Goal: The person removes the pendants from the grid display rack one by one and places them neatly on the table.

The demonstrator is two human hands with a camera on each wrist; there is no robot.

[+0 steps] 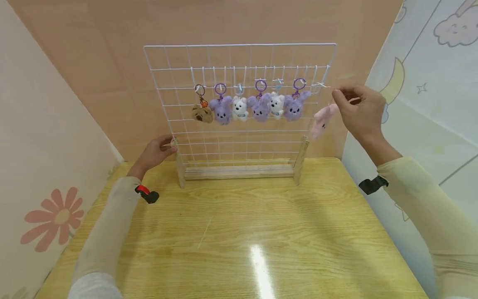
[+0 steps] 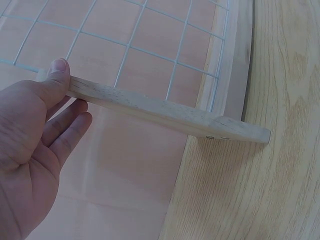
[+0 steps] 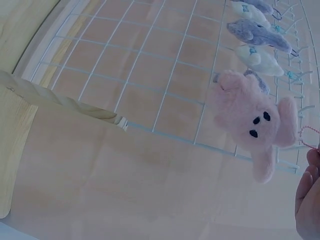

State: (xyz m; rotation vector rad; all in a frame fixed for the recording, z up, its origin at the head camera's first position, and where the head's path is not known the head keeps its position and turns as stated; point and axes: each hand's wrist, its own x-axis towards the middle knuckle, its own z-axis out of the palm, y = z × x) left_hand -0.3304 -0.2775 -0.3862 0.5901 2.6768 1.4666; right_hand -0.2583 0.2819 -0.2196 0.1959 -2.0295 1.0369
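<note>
My right grip (image 1: pixel 361 106) has the pink chain (image 3: pixel 309 134) pinched at the fingertips, and there's the pink plush (image 3: pixel 245 112) dangling from it, tilted, just beside the right edge of the wire grid (image 1: pixel 239 44), below the end hook (image 1: pixel 321 84). Across on the left, my left grip (image 1: pixel 154 154) clasps the top of the left wooden post (image 2: pixel 150 106), thumb on one side, fingers on the other. Between the two grips, I read the hanging row from the left: brown plush (image 1: pixel 203 114), then lavender plushes (image 1: pixel 223 111) alternating with white plushes (image 1: pixel 240 109), lavender last. The grid stands near the far edge of the table (image 1: pixel 242 220).
</note>
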